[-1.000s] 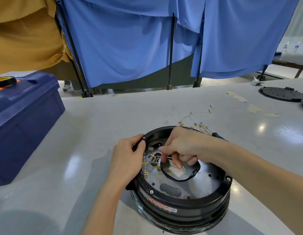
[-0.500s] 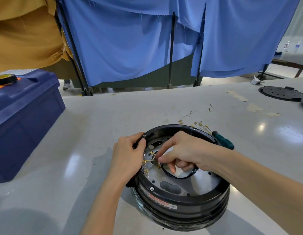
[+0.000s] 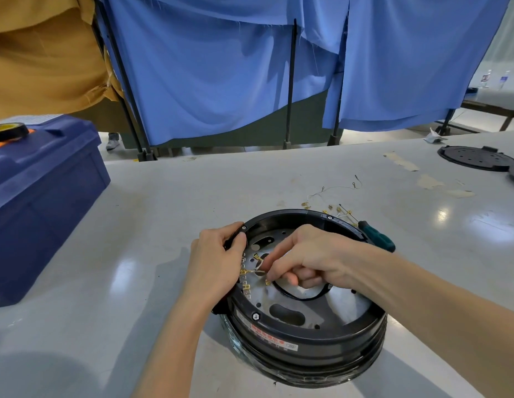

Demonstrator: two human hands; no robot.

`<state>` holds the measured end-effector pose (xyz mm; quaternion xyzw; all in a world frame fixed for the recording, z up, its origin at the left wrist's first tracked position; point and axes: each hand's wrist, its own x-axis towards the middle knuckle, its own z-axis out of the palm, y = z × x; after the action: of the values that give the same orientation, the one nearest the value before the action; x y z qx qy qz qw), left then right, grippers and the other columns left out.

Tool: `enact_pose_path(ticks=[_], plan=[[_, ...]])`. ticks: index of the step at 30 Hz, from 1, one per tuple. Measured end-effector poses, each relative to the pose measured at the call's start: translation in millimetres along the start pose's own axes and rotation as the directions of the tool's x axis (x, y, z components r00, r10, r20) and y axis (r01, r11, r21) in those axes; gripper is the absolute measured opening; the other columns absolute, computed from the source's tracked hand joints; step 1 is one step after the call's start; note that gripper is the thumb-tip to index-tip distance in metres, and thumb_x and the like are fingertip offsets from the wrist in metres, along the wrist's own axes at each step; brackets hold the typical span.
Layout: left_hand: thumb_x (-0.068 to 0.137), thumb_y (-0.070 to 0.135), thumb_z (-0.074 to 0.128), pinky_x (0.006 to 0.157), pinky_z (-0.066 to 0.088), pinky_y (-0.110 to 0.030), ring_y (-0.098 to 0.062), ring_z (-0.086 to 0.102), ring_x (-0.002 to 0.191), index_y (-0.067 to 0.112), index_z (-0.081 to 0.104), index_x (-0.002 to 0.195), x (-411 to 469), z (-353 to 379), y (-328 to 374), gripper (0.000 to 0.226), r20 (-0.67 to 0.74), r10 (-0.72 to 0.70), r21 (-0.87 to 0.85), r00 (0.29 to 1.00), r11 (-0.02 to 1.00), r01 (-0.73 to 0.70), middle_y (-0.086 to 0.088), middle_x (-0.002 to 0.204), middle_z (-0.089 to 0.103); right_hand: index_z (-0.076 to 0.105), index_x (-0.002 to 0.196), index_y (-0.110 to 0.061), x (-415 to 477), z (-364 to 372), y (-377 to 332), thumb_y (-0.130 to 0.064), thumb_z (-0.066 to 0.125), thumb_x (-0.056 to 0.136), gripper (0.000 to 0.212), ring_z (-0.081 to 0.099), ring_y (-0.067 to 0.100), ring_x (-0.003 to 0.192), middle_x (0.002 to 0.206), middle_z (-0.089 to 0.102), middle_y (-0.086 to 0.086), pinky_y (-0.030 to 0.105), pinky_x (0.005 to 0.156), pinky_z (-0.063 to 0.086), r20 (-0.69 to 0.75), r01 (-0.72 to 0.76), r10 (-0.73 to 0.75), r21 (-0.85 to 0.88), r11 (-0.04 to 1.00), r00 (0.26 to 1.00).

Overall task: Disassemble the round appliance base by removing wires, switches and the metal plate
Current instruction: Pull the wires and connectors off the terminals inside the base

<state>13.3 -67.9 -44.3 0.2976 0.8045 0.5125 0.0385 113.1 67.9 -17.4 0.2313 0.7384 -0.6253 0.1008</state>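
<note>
The round black appliance base (image 3: 307,340) lies open side up on the grey table, near me. A grey metal plate (image 3: 344,308) with holes fills its inside, with a black ring around the middle opening. My left hand (image 3: 218,268) grips the base's left rim, thumb over the edge. My right hand (image 3: 307,259) reaches inside and pinches a thin pale wire (image 3: 257,270) that runs to a brass terminal (image 3: 243,272) at the left wall. More brass terminals (image 3: 247,288) line that wall.
Loose removed wires with brass ends (image 3: 333,202) lie on the table behind the base, beside a green-handled screwdriver (image 3: 377,235). A blue toolbox (image 3: 40,196) with a tape roll on top stands at the left. A black round cover (image 3: 477,158) lies far right. Blue curtains hang behind.
My right hand has shifted left inside the base, from the middle opening toward the terminals, and now pinches the pale wire. My left hand has stayed on the rim.
</note>
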Motion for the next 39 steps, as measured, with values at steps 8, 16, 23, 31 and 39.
enact_pose_path(ticks=[8,16,23,31,39], plan=[[0.094,0.022,0.056,0.101,0.043,-0.026,-0.009,0.058,0.117,0.025,0.06,0.128,1.8,-1.0,0.3,0.034,0.042,-0.046,0.002,0.998,0.999,0.046,0.006,0.123,0.065,0.065,0.1,0.017,-3.4,-4.8,-6.6,0.006,0.057,0.086,0.019,0.025,0.005,0.027,0.039,0.043,0.004,0.013,0.032,0.021,0.101,-0.042,0.036,0.059,0.997,0.994],[0.095,0.02,0.054,0.105,0.044,-0.035,-0.008,0.057,0.118,0.019,0.062,0.126,1.1,0.1,1.4,0.032,0.06,-0.05,-0.025,0.997,0.998,0.052,0.003,0.126,0.064,0.068,0.086,0.008,-5.9,2.6,-8.2,0.001,0.062,0.086,0.009,0.024,0.006,0.028,0.039,0.041,0.004,0.015,0.032,0.019,0.124,-0.11,0.103,0.055,0.992,0.987],[0.095,0.02,0.054,0.104,0.045,-0.032,-0.006,0.058,0.116,0.02,0.063,0.126,1.3,0.3,1.8,0.032,0.054,-0.046,-0.023,0.998,0.999,0.047,0.008,0.122,0.065,0.061,0.113,0.015,-7.9,12.4,-7.4,0.003,0.065,0.086,0.03,0.025,0.005,0.026,0.036,0.043,0.003,0.013,0.031,0.019,0.1,-0.134,0.128,0.052,0.99,0.987],[0.095,0.019,0.055,0.096,0.047,-0.023,-0.003,0.06,0.108,0.022,0.065,0.121,1.5,0.0,1.1,0.029,0.043,-0.038,-0.03,0.998,0.999,0.039,0.01,0.114,0.068,0.064,0.104,0.015,-9.3,10.5,-5.1,-0.001,0.07,0.083,0.026,0.025,0.006,0.027,0.037,0.044,0.004,0.013,0.031,0.019,0.047,-0.122,0.12,0.027,0.992,0.992],[0.094,0.018,0.055,0.096,0.051,-0.034,-0.006,0.064,0.104,0.03,0.066,0.117,-0.2,-1.5,4.1,0.028,0.058,-0.049,-0.042,0.997,0.998,0.051,0.018,0.099,0.07,0.078,0.077,-0.013,-8.6,4.7,-16.9,-0.02,0.081,0.076,0.008,0.056,0.005,0.045,0.057,0.069,0.002,0.018,0.044,0.045,-0.261,0.268,-0.41,-0.445,0.854,0.874]])
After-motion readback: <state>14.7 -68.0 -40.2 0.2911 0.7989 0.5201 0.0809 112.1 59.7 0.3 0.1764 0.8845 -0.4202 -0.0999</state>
